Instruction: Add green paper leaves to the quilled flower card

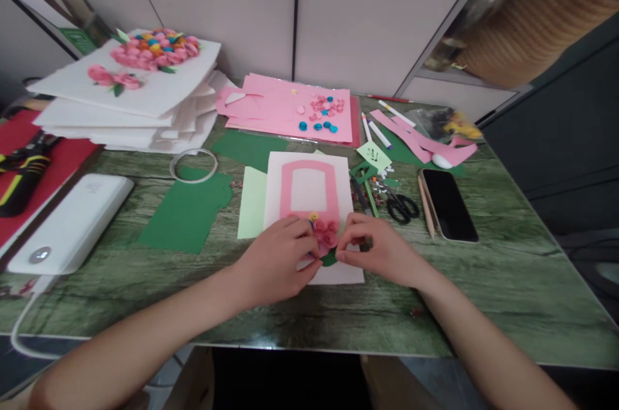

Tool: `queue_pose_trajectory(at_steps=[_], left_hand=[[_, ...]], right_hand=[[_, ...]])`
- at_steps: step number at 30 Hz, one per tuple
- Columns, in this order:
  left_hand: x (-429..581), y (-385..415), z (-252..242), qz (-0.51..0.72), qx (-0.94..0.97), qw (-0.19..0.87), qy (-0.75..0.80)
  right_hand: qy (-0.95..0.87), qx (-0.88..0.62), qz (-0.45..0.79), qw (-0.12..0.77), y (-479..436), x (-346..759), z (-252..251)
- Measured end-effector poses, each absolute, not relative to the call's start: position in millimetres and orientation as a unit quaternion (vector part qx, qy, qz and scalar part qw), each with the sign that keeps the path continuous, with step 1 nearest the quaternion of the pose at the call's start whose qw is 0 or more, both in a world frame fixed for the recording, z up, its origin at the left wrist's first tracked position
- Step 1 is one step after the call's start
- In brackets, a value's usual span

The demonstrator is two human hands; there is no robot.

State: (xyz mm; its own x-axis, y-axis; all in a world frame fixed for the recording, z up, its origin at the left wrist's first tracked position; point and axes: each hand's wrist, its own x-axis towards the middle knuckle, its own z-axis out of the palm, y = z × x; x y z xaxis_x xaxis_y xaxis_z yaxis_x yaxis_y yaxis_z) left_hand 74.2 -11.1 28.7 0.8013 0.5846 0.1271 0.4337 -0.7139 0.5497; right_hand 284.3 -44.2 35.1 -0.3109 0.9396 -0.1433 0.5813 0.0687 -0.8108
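Note:
A white paper sheet (356, 271) lies in front of me with a pink basket-shaped paper cutout (331, 187) on it. On the cutout's lower part sits a cluster of pink rolled paper flowers (325, 234), with a small yellow paper roll (314, 216) beside them. A green paper leaf (329, 260) shows under the flowers. My left hand (283, 258) is closed at the cluster's left side, its fingertips together; what they pinch is hidden. From the right, my right hand (380, 249) pinches the leaf's right edge between thumb and forefinger.
Black-handled scissors (402, 208), a pencil (426, 207) and a phone (449, 205) lie to the right. Green paper (184, 216), a ring (194, 165) and a white power bank (72, 223) are left. Pink sheets (271, 110) with paper rolls lie behind; stacked white sheets (159, 94) stand back left.

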Motion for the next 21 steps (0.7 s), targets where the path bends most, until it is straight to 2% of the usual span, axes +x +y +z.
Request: queue_pose_trajectory(at_steps=[21], left_hand=[[76.3, -6.0, 36.7, 0.180, 0.861, 0.349, 0.323]], right_hand=[[-0.752, -0.494, 0.390, 0.197, -53.7, 275.1, 41.7]])
